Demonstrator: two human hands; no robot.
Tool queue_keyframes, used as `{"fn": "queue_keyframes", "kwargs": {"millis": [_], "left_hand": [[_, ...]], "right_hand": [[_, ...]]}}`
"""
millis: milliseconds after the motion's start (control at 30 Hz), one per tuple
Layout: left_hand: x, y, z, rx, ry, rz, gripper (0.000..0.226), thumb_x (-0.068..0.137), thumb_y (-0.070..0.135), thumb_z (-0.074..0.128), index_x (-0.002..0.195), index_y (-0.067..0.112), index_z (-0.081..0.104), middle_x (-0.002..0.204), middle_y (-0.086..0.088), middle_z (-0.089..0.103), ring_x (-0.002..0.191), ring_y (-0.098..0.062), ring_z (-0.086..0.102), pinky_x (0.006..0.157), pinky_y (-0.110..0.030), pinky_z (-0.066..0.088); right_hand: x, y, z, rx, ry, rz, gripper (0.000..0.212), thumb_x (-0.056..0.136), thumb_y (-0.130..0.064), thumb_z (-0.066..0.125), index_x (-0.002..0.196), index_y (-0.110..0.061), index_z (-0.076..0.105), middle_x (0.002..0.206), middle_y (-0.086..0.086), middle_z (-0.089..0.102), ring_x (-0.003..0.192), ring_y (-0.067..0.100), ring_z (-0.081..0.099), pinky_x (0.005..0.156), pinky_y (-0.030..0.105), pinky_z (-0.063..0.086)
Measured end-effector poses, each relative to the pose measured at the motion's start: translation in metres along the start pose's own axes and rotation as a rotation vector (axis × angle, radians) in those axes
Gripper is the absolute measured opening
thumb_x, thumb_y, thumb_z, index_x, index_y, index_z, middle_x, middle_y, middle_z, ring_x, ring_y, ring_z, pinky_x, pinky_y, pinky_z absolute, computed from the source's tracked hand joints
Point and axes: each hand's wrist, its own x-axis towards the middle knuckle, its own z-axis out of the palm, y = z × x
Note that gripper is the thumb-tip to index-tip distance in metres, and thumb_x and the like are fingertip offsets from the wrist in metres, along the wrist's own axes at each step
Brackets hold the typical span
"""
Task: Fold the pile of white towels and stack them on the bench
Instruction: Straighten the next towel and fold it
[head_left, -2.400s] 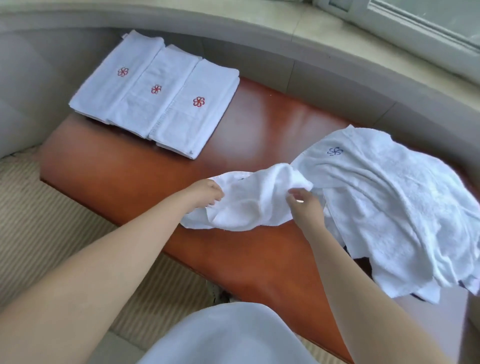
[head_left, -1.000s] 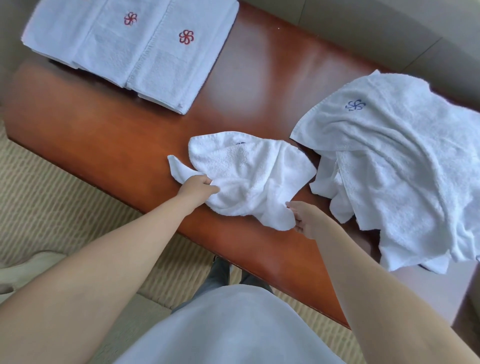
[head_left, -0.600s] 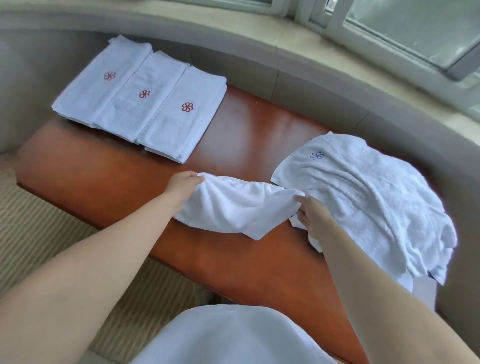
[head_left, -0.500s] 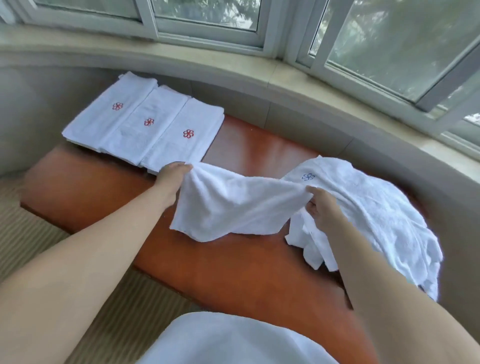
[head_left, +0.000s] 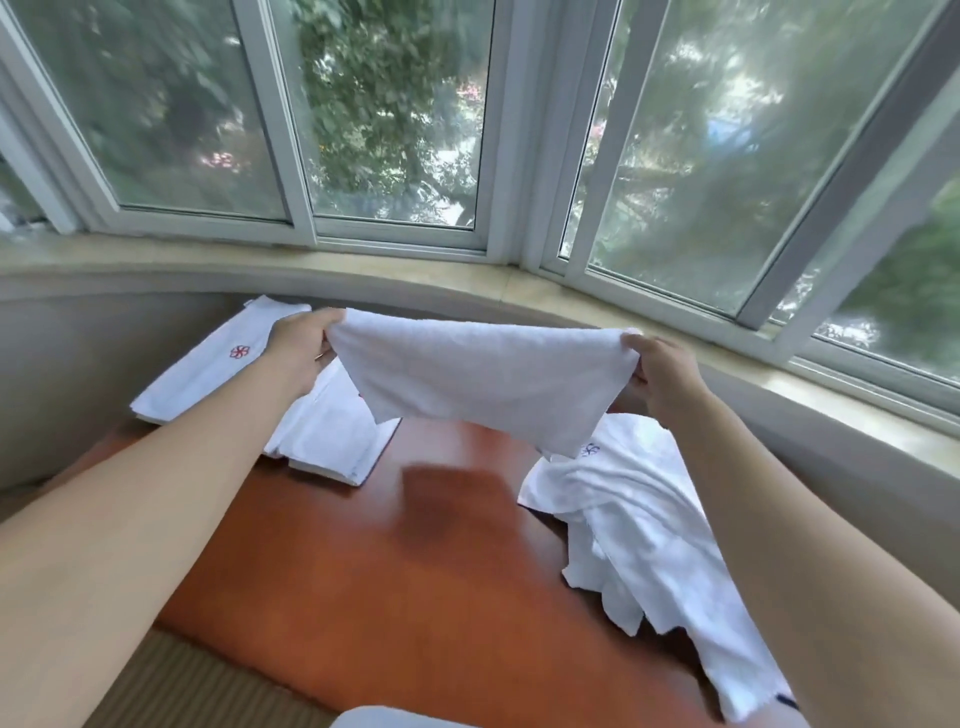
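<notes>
A small white towel hangs stretched in the air above the red-brown wooden bench. My left hand pinches its left top corner and my right hand pinches its right top corner. Folded white towels with red flower marks lie side by side at the bench's far left, partly hidden behind my left arm and the held towel. A loose pile of white towels with a blue flower mark sprawls over the bench's right end.
A pale stone sill and a padded grey wall curve behind the bench, under large windows. Striped beige carpet lies at the bench's near side. Bare bench wood shows between the folded towels and the pile.
Both hands have lifted the small towel off the bench and pulled it out wide by its top corners. My view has tilted up to take in the windows.
</notes>
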Motion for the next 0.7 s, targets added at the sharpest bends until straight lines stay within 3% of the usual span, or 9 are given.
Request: {"fn": "queue_keyframes", "kwargs": {"millis": [100,167,267,333,400,467,567,700], "left_hand": [[0.003,-0.004,-0.001,-0.018,0.009,-0.012,0.007,0.089,0.010,0.068,0.090,0.016,0.064,0.076,0.000,0.059,0.067,-0.015,0.057,0.065,-0.022,0.054],[0.005,-0.007,-0.004,-0.015,-0.010,-0.036,0.010,0.089,0.006,0.062,0.089,0.015,0.058,0.075,-0.003,0.050,0.066,-0.017,0.048,0.063,-0.024,0.050],[0.006,-0.012,-0.009,0.004,-0.056,-0.048,0.022,0.087,-0.005,0.055,0.095,0.016,0.056,0.082,-0.007,0.051,0.068,-0.019,0.049,0.066,-0.030,0.045],[0.006,-0.015,-0.012,0.024,-0.101,-0.050,0.037,0.087,-0.010,0.052,0.101,0.022,0.062,0.088,-0.007,0.059,0.072,-0.020,0.055,0.070,-0.031,0.048],[0.007,-0.019,-0.016,0.061,-0.140,-0.065,0.049,0.086,-0.010,0.050,0.115,0.025,0.068,0.095,-0.006,0.064,0.081,-0.020,0.059,0.079,-0.029,0.051],[0.008,-0.023,-0.019,0.074,-0.134,-0.084,0.045,0.088,-0.005,0.052,0.120,0.020,0.072,0.098,-0.004,0.064,0.085,-0.018,0.058,0.082,-0.026,0.052],[0.007,-0.029,-0.023,0.038,-0.068,-0.064,0.021,0.091,0.007,0.069,0.107,0.018,0.076,0.099,-0.001,0.071,0.087,-0.015,0.065,0.084,-0.026,0.054],[0.008,-0.028,-0.033,0.092,-0.023,0.029,0.019,0.090,0.007,0.075,0.106,0.018,0.076,0.103,-0.003,0.074,0.084,-0.011,0.067,0.092,-0.026,0.056]], "right_hand": [[0.005,0.003,-0.006,0.013,0.017,-0.005,0.019,0.085,-0.001,0.070,0.084,-0.020,0.065,0.070,0.002,0.055,0.056,0.015,0.052,0.053,0.024,0.052],[0.005,0.007,-0.008,0.032,-0.004,0.012,0.026,0.087,0.003,0.066,0.084,-0.023,0.061,0.074,0.001,0.057,0.058,0.013,0.055,0.054,0.023,0.054],[0.004,0.013,-0.008,0.073,-0.050,0.049,0.034,0.090,0.005,0.057,0.104,-0.025,0.065,0.077,0.004,0.056,0.062,0.015,0.055,0.060,0.027,0.051],[0.003,0.019,-0.009,0.072,-0.108,0.079,0.047,0.092,0.009,0.050,0.120,-0.025,0.068,0.065,0.002,0.049,0.051,0.014,0.048,0.058,0.027,0.046],[0.000,0.026,-0.008,0.025,-0.180,0.114,0.048,0.094,0.009,0.046,0.126,-0.018,0.069,0.067,0.001,0.050,0.049,0.011,0.046,0.059,0.025,0.049],[-0.004,0.033,-0.007,0.035,-0.237,0.160,0.042,0.095,0.007,0.048,0.126,-0.012,0.070,0.081,0.003,0.061,0.061,0.012,0.055,0.070,0.025,0.054],[-0.008,0.037,-0.003,0.143,-0.212,0.191,0.026,0.095,-0.002,0.061,0.117,-0.011,0.072,0.105,0.006,0.070,0.090,0.020,0.066,0.088,0.030,0.056],[-0.001,0.028,0.000,0.209,-0.129,0.131,0.026,0.088,0.003,0.067,0.108,-0.012,0.073,0.101,0.008,0.071,0.090,0.022,0.067,0.073,0.028,0.058]]}}
